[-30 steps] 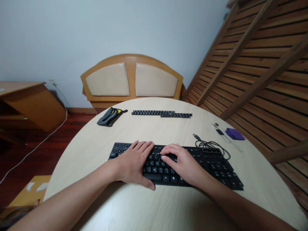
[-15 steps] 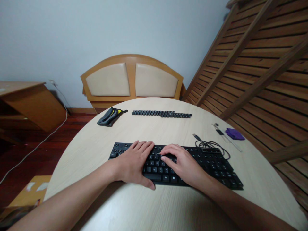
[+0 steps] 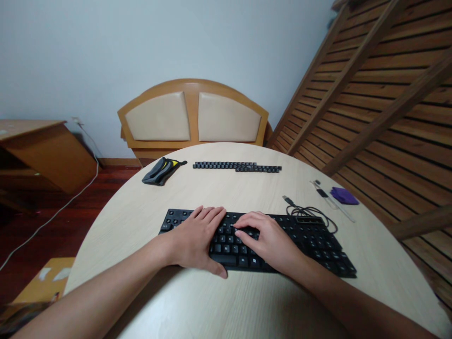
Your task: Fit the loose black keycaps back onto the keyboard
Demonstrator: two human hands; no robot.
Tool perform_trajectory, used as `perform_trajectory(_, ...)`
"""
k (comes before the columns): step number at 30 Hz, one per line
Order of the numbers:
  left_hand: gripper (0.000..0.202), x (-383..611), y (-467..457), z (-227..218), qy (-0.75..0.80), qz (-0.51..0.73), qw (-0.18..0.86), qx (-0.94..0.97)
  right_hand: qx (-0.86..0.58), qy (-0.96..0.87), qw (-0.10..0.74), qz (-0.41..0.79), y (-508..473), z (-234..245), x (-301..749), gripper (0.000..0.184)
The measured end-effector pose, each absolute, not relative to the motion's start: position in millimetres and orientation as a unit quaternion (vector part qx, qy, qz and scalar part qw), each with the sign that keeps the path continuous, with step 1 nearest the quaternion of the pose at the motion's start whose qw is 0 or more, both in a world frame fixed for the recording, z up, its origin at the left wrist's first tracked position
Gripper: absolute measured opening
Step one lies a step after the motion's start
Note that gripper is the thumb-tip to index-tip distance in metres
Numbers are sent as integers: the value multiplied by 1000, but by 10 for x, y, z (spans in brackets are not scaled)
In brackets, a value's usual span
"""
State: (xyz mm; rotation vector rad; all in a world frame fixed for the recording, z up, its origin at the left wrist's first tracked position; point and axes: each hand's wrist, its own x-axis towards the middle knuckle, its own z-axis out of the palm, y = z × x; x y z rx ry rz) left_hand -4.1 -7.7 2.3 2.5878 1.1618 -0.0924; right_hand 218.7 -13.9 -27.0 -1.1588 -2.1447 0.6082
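A black keyboard (image 3: 226, 260) lies across the table in front of me, with bare sockets in its top row and over much of its right side. My left hand (image 3: 196, 240) rests flat on the keyboard's left half, its fingers stretched out and its thumb over the front edge. Over the middle, my right hand (image 3: 268, 240) is curled, with thumb and index fingertip brought together at a keycap (image 3: 236, 230) by the O position. The fingertips partly cover that keycap. Farther back, loose keycaps (image 3: 215, 165) stand in two rows.
The round table (image 3: 148, 207) also bears grey-and-black gloves (image 3: 158, 172) with yellow parts at the back left. A coiled USB cable (image 3: 310, 212) sits behind the keyboard. To the right are a purple cloth (image 3: 344, 196) and a thin tool (image 3: 341, 207). A headboard (image 3: 194, 87) stands beyond.
Almost nothing differs. The right thumb and index fingertip have shifted very slightly at the keycap, and the left hand stays in place on the keyboard.
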Motion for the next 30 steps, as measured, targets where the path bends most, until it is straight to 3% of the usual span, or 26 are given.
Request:
perform_trajectory(14, 121, -49, -76, 7, 404, -29, 157, 901, -444, -850, 242, 145, -205, -214, 2148, 9)
perform_trajectory(22, 121, -39, -75, 10, 405, -32, 155, 900, -458, -867, 192, 34, -271, -228, 2045, 7)
perform_trajectory(30, 121, -40, -77, 12, 406, -37, 151, 900, -465, -847, 232, 109, -252, -235, 2062, 7)
